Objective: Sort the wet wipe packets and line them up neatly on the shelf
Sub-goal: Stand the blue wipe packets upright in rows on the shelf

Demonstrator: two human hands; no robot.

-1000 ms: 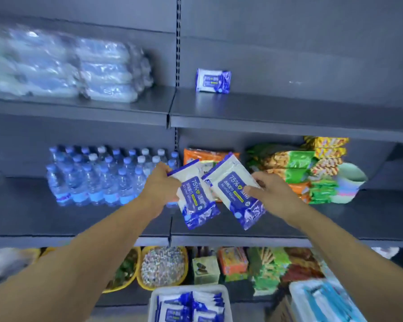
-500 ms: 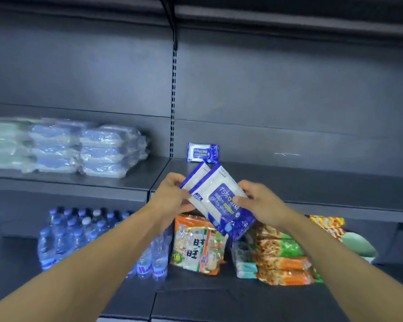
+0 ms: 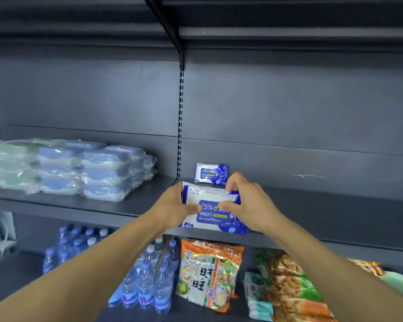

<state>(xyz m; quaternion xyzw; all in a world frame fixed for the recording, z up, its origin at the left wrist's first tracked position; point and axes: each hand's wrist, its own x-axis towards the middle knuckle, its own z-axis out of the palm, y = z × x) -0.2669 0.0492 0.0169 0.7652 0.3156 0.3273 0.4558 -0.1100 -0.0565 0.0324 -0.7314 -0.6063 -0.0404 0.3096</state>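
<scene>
Packets: you held the wet wipe packets (image 3: 213, 209) at frame centre, over the shelf (image 3: 335, 212) front edge — squared up for placing.
Left hand (image 3: 172, 209): curled round their left end.
Right hand (image 3: 247, 204): pinching the right end — steadying.
Standing packet (image 3: 211, 173): upright behind, a likely row marker.

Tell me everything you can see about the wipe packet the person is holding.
The held wipe packet is a soft, glossy plastic pouch, white with blue ends and a blue panel reading "75%" and "Alcohol Wipes". It stands nearly upright, label toward the camera, at the front of the shelf. The left hand and right hand grip its sides. A second packet seems pressed behind it.
</scene>
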